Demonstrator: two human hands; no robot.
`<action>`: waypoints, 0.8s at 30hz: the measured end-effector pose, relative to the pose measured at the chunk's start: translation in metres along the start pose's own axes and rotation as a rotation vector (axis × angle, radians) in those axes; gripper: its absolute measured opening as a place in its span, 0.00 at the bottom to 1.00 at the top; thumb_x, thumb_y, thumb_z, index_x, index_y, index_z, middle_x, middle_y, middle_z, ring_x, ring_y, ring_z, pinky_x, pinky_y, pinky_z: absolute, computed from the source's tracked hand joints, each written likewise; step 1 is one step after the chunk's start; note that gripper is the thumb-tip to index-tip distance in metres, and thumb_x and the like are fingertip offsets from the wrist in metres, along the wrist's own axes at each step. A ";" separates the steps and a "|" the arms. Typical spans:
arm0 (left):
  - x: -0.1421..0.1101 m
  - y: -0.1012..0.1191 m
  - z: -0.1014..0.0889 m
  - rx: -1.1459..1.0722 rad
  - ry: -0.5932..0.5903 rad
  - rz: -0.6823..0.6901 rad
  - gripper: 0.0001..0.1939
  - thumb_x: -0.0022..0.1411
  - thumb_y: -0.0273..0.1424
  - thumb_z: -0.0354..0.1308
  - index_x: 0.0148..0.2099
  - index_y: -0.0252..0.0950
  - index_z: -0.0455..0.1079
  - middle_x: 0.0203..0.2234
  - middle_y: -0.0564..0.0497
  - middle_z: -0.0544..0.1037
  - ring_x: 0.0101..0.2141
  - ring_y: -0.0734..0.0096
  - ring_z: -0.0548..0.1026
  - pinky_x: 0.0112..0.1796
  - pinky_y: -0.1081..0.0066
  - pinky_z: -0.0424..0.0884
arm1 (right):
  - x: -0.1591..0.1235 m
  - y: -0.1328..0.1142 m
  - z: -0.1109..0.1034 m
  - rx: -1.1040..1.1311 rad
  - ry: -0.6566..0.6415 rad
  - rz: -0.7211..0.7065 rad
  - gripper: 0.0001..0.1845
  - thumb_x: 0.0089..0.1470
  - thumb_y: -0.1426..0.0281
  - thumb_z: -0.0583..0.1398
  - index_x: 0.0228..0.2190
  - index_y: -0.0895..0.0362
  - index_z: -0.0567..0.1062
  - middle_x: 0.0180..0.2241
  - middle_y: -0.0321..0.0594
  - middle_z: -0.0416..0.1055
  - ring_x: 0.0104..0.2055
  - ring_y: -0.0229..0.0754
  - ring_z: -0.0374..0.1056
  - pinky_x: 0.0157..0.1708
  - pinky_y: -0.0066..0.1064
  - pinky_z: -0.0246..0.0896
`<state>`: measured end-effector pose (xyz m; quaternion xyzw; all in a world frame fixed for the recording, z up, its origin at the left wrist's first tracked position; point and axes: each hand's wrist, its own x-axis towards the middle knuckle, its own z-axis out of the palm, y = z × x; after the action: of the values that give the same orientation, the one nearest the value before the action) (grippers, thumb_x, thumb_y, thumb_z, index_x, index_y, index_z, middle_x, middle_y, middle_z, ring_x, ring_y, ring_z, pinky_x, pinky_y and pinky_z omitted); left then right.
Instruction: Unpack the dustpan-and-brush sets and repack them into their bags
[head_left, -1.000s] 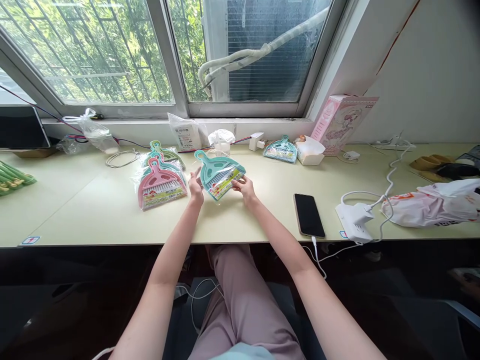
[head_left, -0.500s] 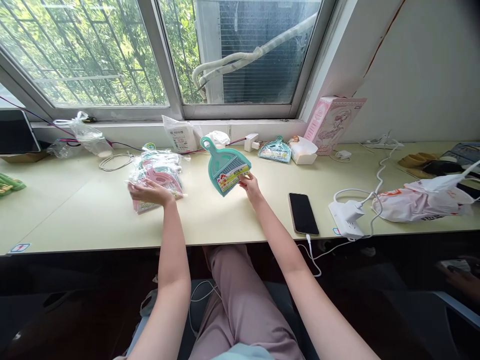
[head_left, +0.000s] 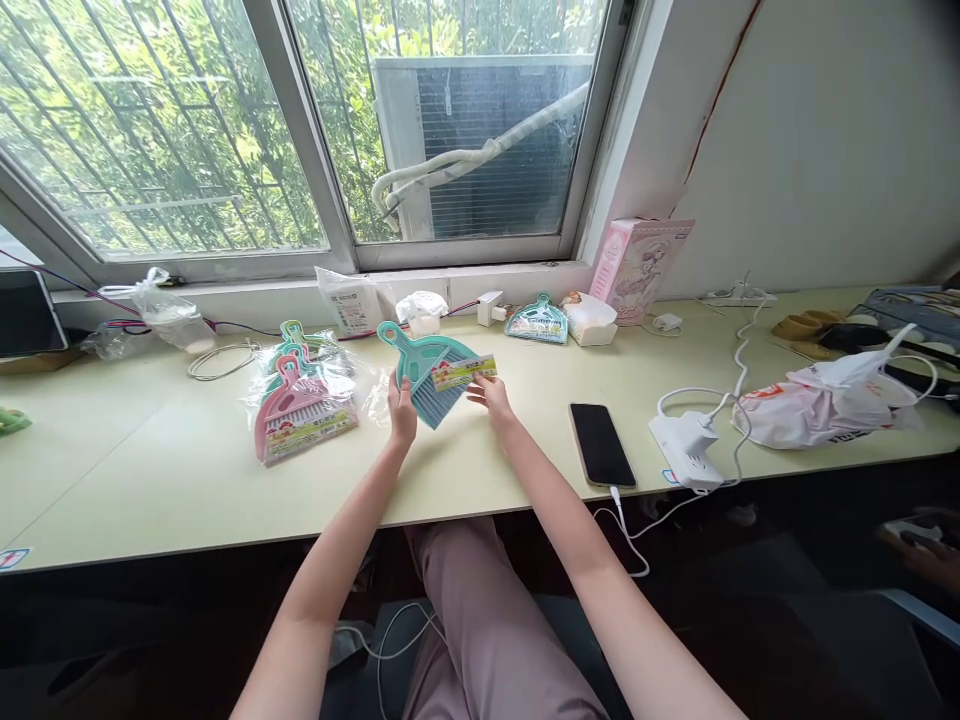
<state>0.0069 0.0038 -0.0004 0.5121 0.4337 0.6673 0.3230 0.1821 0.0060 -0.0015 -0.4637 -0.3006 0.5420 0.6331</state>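
Note:
My left hand (head_left: 403,412) is closed on the left edge of a teal mini dustpan (head_left: 417,352), which is tilted above the table with its handle toward the window. A small brush (head_left: 437,402) with grey-blue bristles lies inside the pan. Across its right side runs a printed label card (head_left: 459,373), one end pinched by my right hand (head_left: 493,398). To the left lies a stack of bagged dustpan sets, a pink dustpan (head_left: 289,402) on top and teal ones behind. Clear plastic wrap (head_left: 375,395) shows beside my left hand.
Another packaged teal dustpan set (head_left: 538,320) lies near the window beside a tissue pack (head_left: 591,320). A phone (head_left: 601,445) on a charging cable, a white power strip (head_left: 686,450) and a plastic bag (head_left: 817,405) are at the right. A pink box (head_left: 637,268) stands behind.
My left hand has left the bagged stack and moved right to the dustpan's edge. The dustpan has come lower and left, and its label card now sticks out further to the right.

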 end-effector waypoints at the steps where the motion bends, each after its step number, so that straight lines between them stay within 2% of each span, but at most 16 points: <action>1: -0.002 0.000 -0.002 0.019 0.045 0.003 0.24 0.68 0.46 0.48 0.59 0.40 0.65 0.54 0.44 0.72 0.58 0.60 0.67 0.59 0.62 0.61 | 0.004 0.000 -0.005 0.008 0.090 -0.019 0.11 0.54 0.61 0.60 0.33 0.55 0.71 0.33 0.41 0.76 0.29 0.37 0.73 0.27 0.27 0.69; 4: -0.004 0.004 -0.008 0.080 0.116 0.033 0.23 0.69 0.45 0.46 0.60 0.40 0.65 0.57 0.44 0.70 0.61 0.61 0.64 0.61 0.63 0.57 | 0.017 -0.002 -0.026 -0.040 0.355 -0.110 0.20 0.61 0.53 0.48 0.38 0.53 0.69 0.37 0.44 0.75 0.34 0.39 0.74 0.26 0.27 0.69; 6: -0.005 0.008 -0.011 0.106 0.130 0.078 0.23 0.70 0.45 0.45 0.60 0.41 0.65 0.57 0.44 0.70 0.60 0.62 0.65 0.60 0.63 0.58 | 0.024 -0.006 -0.039 -0.106 0.448 -0.151 0.27 0.62 0.50 0.39 0.43 0.52 0.68 0.41 0.48 0.73 0.40 0.42 0.74 0.30 0.30 0.71; 9: -0.006 0.013 -0.011 0.122 0.148 0.139 0.24 0.70 0.45 0.43 0.61 0.41 0.64 0.54 0.44 0.73 0.55 0.62 0.69 0.57 0.63 0.63 | 0.028 -0.012 -0.046 -0.097 0.486 -0.168 0.35 0.61 0.48 0.32 0.48 0.53 0.66 0.48 0.54 0.69 0.48 0.44 0.73 0.38 0.36 0.72; 12: -0.008 0.015 -0.010 0.157 0.159 0.180 0.24 0.70 0.45 0.43 0.61 0.41 0.64 0.52 0.44 0.75 0.52 0.61 0.72 0.54 0.63 0.65 | 0.021 -0.014 -0.035 -0.062 0.365 -0.148 0.36 0.60 0.43 0.36 0.47 0.55 0.69 0.47 0.55 0.70 0.44 0.45 0.74 0.39 0.39 0.72; 15: -0.011 0.015 -0.010 0.225 0.118 0.217 0.25 0.71 0.46 0.43 0.62 0.40 0.63 0.52 0.43 0.75 0.52 0.60 0.72 0.53 0.62 0.65 | 0.005 -0.011 -0.013 -0.072 0.081 -0.030 0.35 0.58 0.41 0.44 0.34 0.58 0.74 0.35 0.54 0.75 0.34 0.46 0.74 0.34 0.38 0.71; 17: -0.015 0.015 -0.010 0.273 0.048 0.237 0.26 0.71 0.46 0.43 0.63 0.40 0.62 0.52 0.42 0.74 0.50 0.58 0.73 0.52 0.61 0.66 | -0.008 -0.009 0.002 -0.188 -0.073 -0.050 0.33 0.57 0.42 0.49 0.27 0.58 0.75 0.30 0.49 0.76 0.29 0.44 0.73 0.31 0.35 0.70; 19: -0.019 0.015 -0.011 0.319 -0.078 0.252 0.27 0.70 0.47 0.43 0.64 0.40 0.61 0.52 0.41 0.74 0.48 0.56 0.75 0.50 0.60 0.67 | -0.021 -0.005 0.014 -0.364 -0.121 -0.292 0.26 0.57 0.47 0.54 0.29 0.55 0.76 0.33 0.44 0.76 0.33 0.43 0.72 0.33 0.33 0.70; 21: -0.024 0.014 -0.012 0.351 -0.230 0.268 0.28 0.69 0.47 0.45 0.65 0.40 0.61 0.53 0.40 0.74 0.48 0.54 0.75 0.49 0.59 0.68 | -0.031 -0.001 0.022 -0.554 -0.159 -0.554 0.16 0.55 0.53 0.60 0.32 0.53 0.77 0.40 0.42 0.75 0.41 0.44 0.71 0.41 0.34 0.69; 24: -0.028 0.014 -0.013 0.329 -0.344 0.241 0.28 0.66 0.47 0.51 0.64 0.42 0.62 0.51 0.40 0.76 0.46 0.52 0.77 0.48 0.59 0.68 | -0.040 0.005 0.026 -0.732 -0.148 -0.785 0.08 0.52 0.62 0.63 0.34 0.52 0.75 0.45 0.42 0.70 0.51 0.48 0.66 0.52 0.39 0.63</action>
<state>0.0025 -0.0295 -0.0004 0.7114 0.4110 0.5248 0.2227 0.1473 -0.0259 0.0091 -0.4673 -0.6643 0.1557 0.5622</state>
